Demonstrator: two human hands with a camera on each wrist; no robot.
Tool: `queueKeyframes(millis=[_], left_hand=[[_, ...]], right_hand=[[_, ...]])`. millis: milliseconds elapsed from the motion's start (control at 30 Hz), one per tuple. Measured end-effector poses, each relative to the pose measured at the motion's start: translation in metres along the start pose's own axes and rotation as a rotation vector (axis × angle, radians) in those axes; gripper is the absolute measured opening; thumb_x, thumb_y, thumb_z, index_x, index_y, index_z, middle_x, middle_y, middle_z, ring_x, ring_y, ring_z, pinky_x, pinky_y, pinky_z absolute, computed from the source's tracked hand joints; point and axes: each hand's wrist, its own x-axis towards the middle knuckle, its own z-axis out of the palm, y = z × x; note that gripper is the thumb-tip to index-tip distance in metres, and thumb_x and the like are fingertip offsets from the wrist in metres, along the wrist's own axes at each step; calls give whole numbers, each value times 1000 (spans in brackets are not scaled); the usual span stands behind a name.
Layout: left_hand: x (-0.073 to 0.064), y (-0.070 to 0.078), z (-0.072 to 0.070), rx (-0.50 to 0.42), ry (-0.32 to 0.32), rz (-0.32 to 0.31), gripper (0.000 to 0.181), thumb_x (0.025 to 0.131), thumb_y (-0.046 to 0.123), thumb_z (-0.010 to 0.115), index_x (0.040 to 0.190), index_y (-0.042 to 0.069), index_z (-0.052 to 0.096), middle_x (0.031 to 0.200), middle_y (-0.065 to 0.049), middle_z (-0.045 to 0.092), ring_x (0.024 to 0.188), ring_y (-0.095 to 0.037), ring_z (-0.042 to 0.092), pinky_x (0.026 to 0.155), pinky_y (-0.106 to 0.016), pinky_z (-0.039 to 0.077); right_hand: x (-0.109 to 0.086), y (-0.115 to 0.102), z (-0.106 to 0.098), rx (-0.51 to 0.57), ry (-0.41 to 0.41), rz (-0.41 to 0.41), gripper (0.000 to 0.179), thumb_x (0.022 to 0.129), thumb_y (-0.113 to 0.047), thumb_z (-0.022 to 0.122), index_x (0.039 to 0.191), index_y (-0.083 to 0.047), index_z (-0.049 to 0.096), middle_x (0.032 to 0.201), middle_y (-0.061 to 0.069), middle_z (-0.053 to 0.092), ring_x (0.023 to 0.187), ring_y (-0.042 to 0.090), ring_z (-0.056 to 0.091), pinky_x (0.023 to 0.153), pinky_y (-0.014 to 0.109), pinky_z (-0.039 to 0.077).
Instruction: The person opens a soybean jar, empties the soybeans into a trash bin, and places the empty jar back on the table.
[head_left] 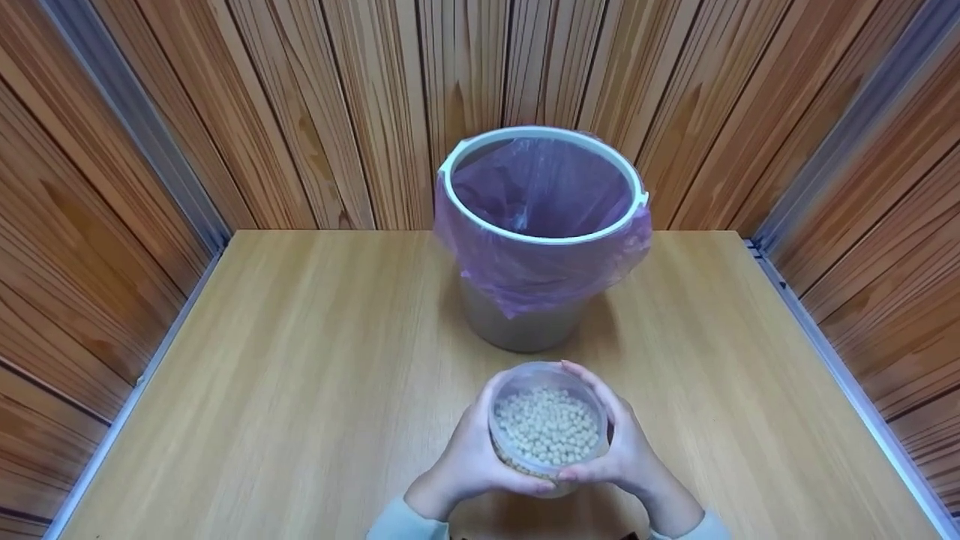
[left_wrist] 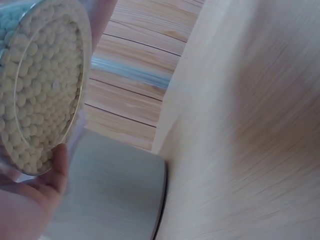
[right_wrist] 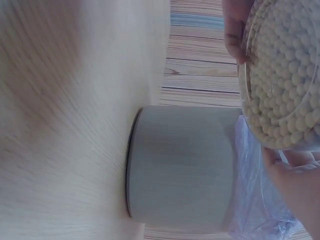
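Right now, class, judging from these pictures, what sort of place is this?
Probably a small purpose-built work booth: brown wood-grain plank walls surround a pale wood-grain rectangular tabletop on three sides, with straight grey metal strips at the corners.

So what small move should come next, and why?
Perhaps ease the clear round plastic tub of small pale balls slightly toward the round grey bin lined with purple plastic: left grip and right grip hold it above the wooden table, and the bin opens upward just beyond.
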Motion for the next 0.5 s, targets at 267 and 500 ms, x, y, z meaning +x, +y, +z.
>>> queueKeyframes(millis=[267, 500], left_hand=[[1, 6, -5, -126, -95, 11, 112, 48, 22, 93, 141, 19, 30, 135, -3, 46, 121, -22, 47, 104, -37, 37], [2, 10, -2, -155, -103, 23, 113, 51, 15, 91, 142, 16, 25, 139, -7, 42, 123, -25, 44, 105, -38, 35]], right_hand=[[4, -3, -1, 147, -86, -24, 104, 63, -22, 84, 143, 4, 22, 135, 31, 38, 121, 33, 45, 100, 31, 40], [6, -6, -6, 209, -162, -18, 106, 64, -10, 80, 145, 4, 12, 145, 29, 24, 128, 35, 36, 103, 33, 36]])
